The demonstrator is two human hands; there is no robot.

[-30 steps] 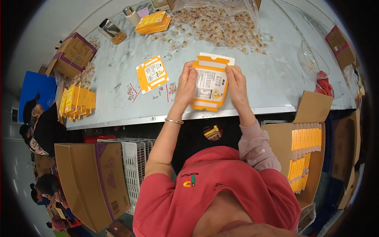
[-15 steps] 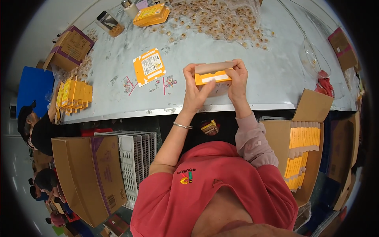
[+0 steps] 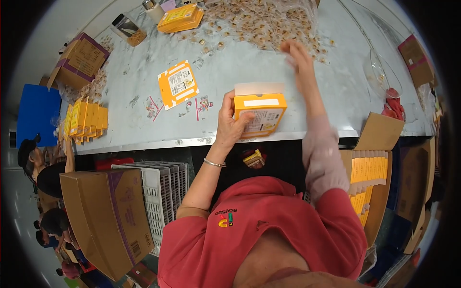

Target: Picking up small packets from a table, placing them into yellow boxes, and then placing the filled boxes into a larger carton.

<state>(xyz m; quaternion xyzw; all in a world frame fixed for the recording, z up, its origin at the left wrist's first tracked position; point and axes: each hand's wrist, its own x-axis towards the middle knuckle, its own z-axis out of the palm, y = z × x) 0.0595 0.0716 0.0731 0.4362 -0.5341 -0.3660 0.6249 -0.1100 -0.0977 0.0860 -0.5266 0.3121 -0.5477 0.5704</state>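
Observation:
My left hand grips a small yellow carton by its left side, just above the table's near edge. The carton is folded into box form, and its pale flap stands up at the far side. My right hand is off the carton, reaching out over the table beside the heap of small clear-wrapped packets. Its fingers are stretched out and somewhat blurred, with nothing visible in them. A flattened yellow carton lies on the table to the left, near small printed sachets.
Yellow cartons stand at the table's left, near another person. A stack of flat cartons and a jar lie farther back. An open cardboard box holding yellow cartons is at my right; a grey crate is at my left.
My right hand has let go of the carton and moved away toward the packet heap. The carton, still in my left hand, has tilted so its printed face shows.

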